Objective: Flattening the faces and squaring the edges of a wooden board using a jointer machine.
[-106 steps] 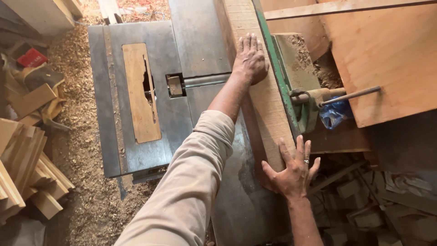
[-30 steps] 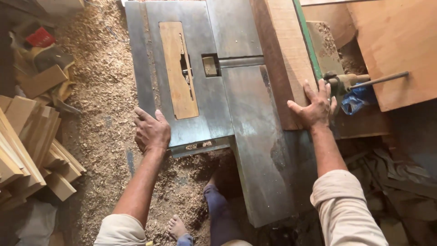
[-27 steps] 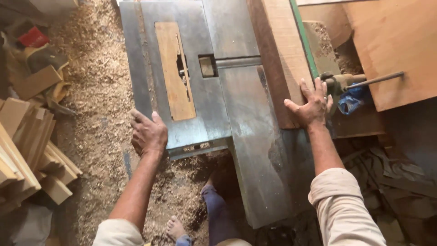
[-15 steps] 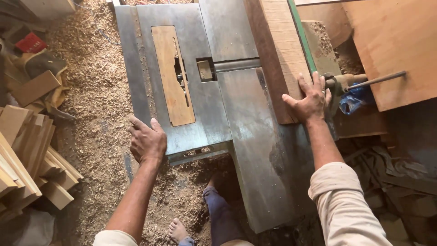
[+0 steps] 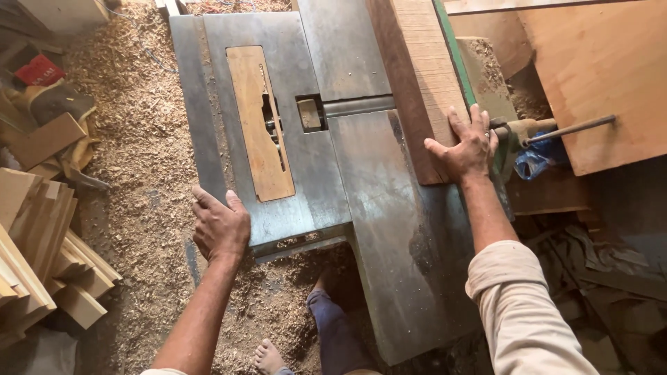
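1. The right hand [image 5: 467, 147] lies flat on the near end of the plank [image 5: 417, 76], right of centre in the frame, fingers spread and open, thumb out to the left, gripping nothing.
2. The plank runs from the top edge down to that hand, resting on the steel table [image 5: 389, 208] and lying along the green fence [image 5: 455, 62] on its right.
3. The left hand [image 5: 221, 226] rests at the table's lower left corner, fingers curled loosely over the edge; whether they clamp it cannot be told.
4. A wooden insert [image 5: 258, 125] with a blade slot sits in the table, upper centre.
5. Sawdust [image 5: 132, 146] covers the floor at left, with offcuts [image 5: 42, 257] stacked at the left edge.
6. A bare foot [image 5: 267, 357] shows at the bottom centre.
7. A plywood sheet [image 5: 597, 69] fills the upper right, with a metal rod [image 5: 570, 130] across its lower edge.
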